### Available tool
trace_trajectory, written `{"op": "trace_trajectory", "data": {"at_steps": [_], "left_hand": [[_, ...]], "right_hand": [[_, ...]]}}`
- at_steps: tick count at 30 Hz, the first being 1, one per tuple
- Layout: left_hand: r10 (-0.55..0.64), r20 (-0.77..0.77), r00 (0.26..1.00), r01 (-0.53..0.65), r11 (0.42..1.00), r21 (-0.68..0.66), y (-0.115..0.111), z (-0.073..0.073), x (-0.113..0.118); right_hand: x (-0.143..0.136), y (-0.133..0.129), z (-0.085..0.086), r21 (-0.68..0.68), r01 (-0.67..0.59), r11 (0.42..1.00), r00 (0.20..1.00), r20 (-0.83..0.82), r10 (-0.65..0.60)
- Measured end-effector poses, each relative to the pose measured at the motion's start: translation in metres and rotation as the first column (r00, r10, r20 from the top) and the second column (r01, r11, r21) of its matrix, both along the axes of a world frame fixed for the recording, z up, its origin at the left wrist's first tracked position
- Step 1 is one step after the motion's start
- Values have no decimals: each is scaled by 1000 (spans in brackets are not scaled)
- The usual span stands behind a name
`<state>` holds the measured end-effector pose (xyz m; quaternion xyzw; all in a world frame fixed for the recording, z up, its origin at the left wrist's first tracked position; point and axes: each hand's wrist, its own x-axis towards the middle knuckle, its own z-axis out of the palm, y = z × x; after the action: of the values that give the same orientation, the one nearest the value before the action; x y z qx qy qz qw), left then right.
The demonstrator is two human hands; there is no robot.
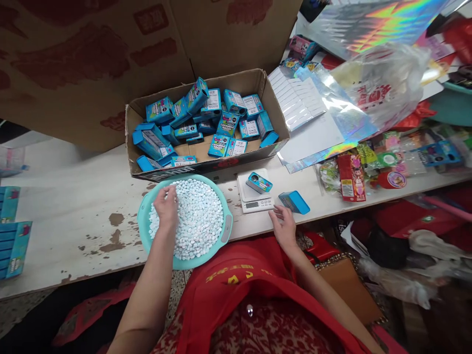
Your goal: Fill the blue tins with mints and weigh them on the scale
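Note:
My left hand (165, 202) is over a pale turquoise basin (225, 227) filled with small white and light-blue candies (199, 216). Its fingers are drawn together at the candies; whatever they hold is hidden. Beside the front edge of a small white digital scale (252, 204), my right hand (283, 227) rests with fingers apart and nothing in it. On the scale lies a small blue candy box (259, 182) with a round opening showing a dark inside. Another blue box (294, 202), tilted on its side, is just beyond my right fingertips.
Behind the basin stands a cardboard carton (271, 98) holding many blue candy boxes (227, 123). Stacked blue boxes (14, 248) are at the far left. Holographic sheets (313, 128), a plastic bag (383, 91) and a red box (351, 178) crowd the right side.

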<state>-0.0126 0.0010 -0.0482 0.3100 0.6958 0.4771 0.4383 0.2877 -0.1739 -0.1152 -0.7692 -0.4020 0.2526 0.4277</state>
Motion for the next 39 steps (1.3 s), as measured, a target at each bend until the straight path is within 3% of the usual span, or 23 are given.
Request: {"op": "trace_trajectory", "data": {"at_steps": [2,5,7,9,13,16,19,23,30,39], "left_hand": [[103,263,959,-82,993,-90,4,7,-5],[242,626,742,-102,963,-251,10,20,-11],[324,711,625,-121,939,-322,13,30,-8],[328,735,594,-89,934,-345,12,38,5],[130,770,625,183,934,-306,2,47,62],[-27,795,606,340,912,-229,-1,45,114],[-111,785,609,355,924,-145,5,38,161],[-208,695,688,276,961,15,17,24,204],[-227,521,823,202,974,106,24,9,230],[-219,474,853,164,974,154,24,6,236]], "right_hand": [[-3,-6,-6,-16,7,1000,1000,-16,-7],[-6,-10,-12,-36,18,999,999,-39,-19],[-6,-10,-13,-45,20,999,998,-53,-23],[-6,-9,-14,-51,18,999,998,-66,-21],[-4,-7,-14,-55,13,998,996,-85,-18],[-3,-8,-14,-60,14,998,995,-95,-19],[-1,-12,-13,-70,19,997,994,-104,-27],[5,-22,-13,-93,41,995,993,-107,-51],[20,-32,-15,-125,89,988,990,-102,-102],[29,-28,-17,-138,87,987,988,-116,-103]]}}
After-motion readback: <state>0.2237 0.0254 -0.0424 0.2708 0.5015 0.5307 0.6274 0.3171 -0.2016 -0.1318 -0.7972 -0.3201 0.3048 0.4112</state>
